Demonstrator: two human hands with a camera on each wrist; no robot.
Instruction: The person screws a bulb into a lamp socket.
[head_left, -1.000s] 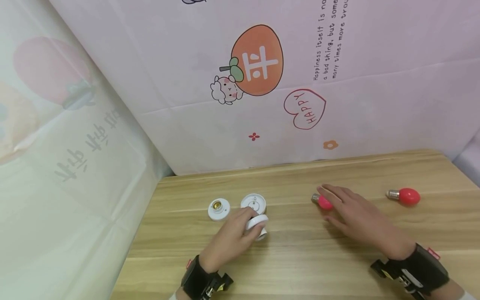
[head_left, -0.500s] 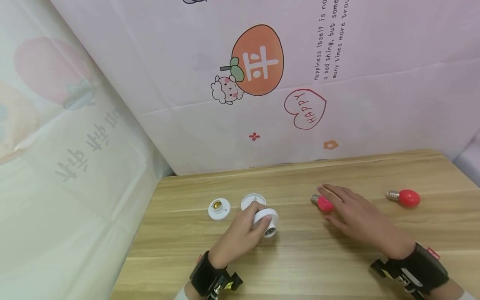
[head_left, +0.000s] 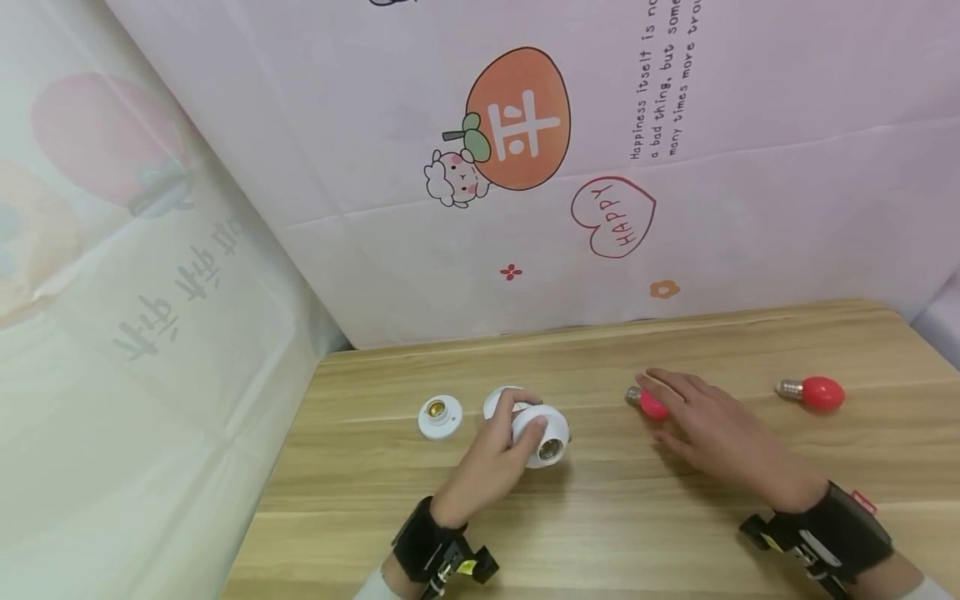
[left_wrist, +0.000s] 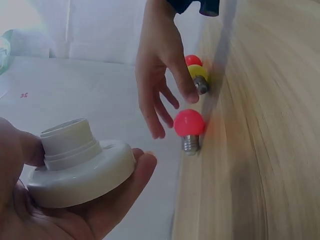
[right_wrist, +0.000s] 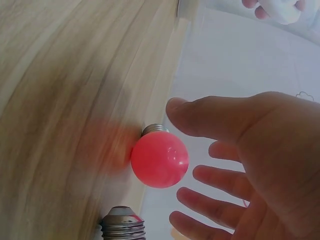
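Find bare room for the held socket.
Bare table lies between the held socket and pink bulb, continuing into the foreground. Crowded: beside the left hand, with a brass-centred socket and white base; around the right hand, with a yellow bulb too.

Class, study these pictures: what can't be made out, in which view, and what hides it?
Head view: most of the rear socket, behind the left hand and the held socket.
Head view: the yellow bulb, presumably covered by the right hand.
Right wrist view: the bulb on the metal thread, cut off by the bottom edge.
Head view: the wall writing, cut off by the top edge.
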